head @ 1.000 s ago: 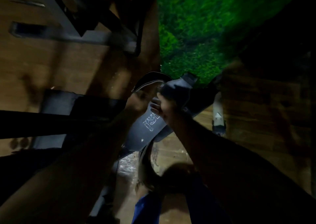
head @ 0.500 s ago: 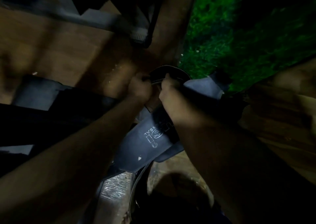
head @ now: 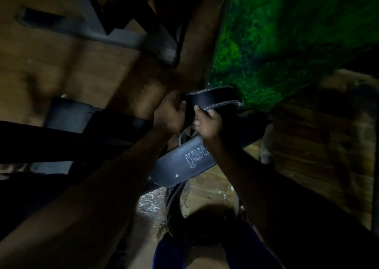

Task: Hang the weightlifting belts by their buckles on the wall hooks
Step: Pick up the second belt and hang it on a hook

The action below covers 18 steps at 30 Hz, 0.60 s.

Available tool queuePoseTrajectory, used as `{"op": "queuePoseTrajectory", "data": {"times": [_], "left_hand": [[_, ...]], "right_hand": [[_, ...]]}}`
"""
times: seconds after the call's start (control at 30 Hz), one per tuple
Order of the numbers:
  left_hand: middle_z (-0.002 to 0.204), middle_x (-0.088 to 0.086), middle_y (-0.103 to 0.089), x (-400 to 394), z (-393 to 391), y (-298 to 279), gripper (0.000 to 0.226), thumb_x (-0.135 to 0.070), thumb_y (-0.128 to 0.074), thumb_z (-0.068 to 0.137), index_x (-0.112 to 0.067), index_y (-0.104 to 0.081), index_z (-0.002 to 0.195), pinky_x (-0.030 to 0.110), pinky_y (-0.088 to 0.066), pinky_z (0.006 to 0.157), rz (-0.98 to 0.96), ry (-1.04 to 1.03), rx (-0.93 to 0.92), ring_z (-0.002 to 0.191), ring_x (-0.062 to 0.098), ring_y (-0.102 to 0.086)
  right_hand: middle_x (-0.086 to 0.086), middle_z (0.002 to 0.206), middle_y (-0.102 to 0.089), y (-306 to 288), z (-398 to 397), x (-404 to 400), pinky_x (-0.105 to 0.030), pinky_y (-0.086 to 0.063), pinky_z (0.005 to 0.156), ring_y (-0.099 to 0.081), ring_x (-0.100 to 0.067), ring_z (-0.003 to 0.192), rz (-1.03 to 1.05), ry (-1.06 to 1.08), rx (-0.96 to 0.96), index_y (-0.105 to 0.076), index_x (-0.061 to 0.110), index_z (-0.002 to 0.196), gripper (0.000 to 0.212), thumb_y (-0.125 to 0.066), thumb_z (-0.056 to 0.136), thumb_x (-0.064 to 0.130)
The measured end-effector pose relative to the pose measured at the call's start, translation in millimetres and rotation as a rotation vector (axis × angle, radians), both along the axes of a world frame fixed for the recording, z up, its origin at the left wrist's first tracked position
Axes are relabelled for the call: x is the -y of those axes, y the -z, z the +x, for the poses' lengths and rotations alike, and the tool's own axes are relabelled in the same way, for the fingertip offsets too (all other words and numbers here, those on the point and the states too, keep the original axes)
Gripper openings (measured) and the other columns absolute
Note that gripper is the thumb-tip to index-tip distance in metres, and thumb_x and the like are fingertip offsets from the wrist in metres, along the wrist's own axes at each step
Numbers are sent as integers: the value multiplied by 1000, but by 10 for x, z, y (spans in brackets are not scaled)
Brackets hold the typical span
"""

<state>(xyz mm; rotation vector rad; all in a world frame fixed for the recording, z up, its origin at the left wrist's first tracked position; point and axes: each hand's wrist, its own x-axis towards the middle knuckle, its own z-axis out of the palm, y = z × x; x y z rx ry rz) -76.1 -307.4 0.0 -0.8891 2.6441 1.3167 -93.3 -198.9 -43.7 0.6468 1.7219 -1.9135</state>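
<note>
Seemingly the belt (head: 184, 162) is pinched near its strap end by both hands, left (head: 169, 114) and right (head: 208, 123), so the buckle, hidden, can be found.

Setting: dim indoor gym or training room. Evidence: grey and black metal equipment frame (head: 114, 36) crossing the upper left of the frame; wood-grain floor (head: 51, 67) across the left and centre; panel of green artificial foliage (head: 287, 32) filling the upper right; wooden plank wall (head: 328, 141) at right; black leather weightlifting belt (head: 215, 99) with pale stitching at centre, and a wider grey belt (head: 180, 166) with printed logo just below it
</note>
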Motion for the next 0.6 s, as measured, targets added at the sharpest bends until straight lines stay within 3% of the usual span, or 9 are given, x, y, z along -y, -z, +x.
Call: {"op": "queuePoseTrajectory", "data": {"times": [0.07, 0.13, 0.2, 0.27, 0.4, 0.53, 0.6], "left_hand": [[137, 15, -61, 66, -18, -384, 52, -32, -50, 91, -5, -56, 135, 31, -42, 106, 101, 41, -30, 126, 24, -57], [132, 16, -64, 123, -41, -720, 40, -20, -53, 97, -1, -58, 131, 23, -42, 99, 180, 53, -36, 119, 17, -58], [126, 18, -67, 150, -55, -1084, 33, -15, -54, 97, -2, -61, 127, 27, -45, 99, 219, 40, -66, 116, 23, -62], [124, 18, -68, 184, -79, -1439, 32, -17, -55, 96, -4, -64, 124, 37, -48, 103, 247, 36, -95, 117, 30, -63], [115, 19, -71, 213, -39, -2199, 23, -15, -59, 94, -4, -67, 112, 42, -51, 99, 281, 50, -145, 111, 33, -65], [98, 12, -69, 205, 106, -2949, 8, -6, -61, 93, -10, -65, 100, 37, -49, 93, 323, 67, -201, 98, 29, -64], [84, 3, -63, 201, 205, -3313, 16, -7, -62, 93, -20, -59, 85, 36, -46, 85, 363, 94, -260, 87, 23, -58]], "right_hand": [[6, 51, -51, -471, -18, 6, -26, -51, 51, -50, -5, 44, 26, 8, -1, -50, 18, 69, 30, -65, 96, 16], [-9, 65, -49, -890, -12, 5, -35, -57, 65, -55, -17, 62, 13, -14, -34, -51, 18, 73, 26, -65, 96, 19], [-14, 80, -49, -1341, 39, 26, -39, -57, 74, -53, -24, 75, -3, -67, -73, -53, 17, 78, 22, -64, 97, 20], [-14, 81, -57, -1767, 80, 24, -34, -58, 70, -58, -22, 73, 1, -111, -100, -57, 17, 81, 17, -61, 98, 16], [1, 72, -62, -2663, 165, -52, -23, -56, 56, -61, -6, 56, 21, -136, -165, -62, 18, 86, 12, -61, 97, 12], [-13, 84, -59, -3475, 314, -147, -31, -60, 61, -57, -25, 75, 86, -170, -233, -64, 17, 90, 5, -66, 94, 18], [-15, 89, -62, -3850, 385, -184, -38, -60, 69, -60, -28, 80, 79, -182, -263, -66, 18, 89, 4, -68, 92, 21]]}}
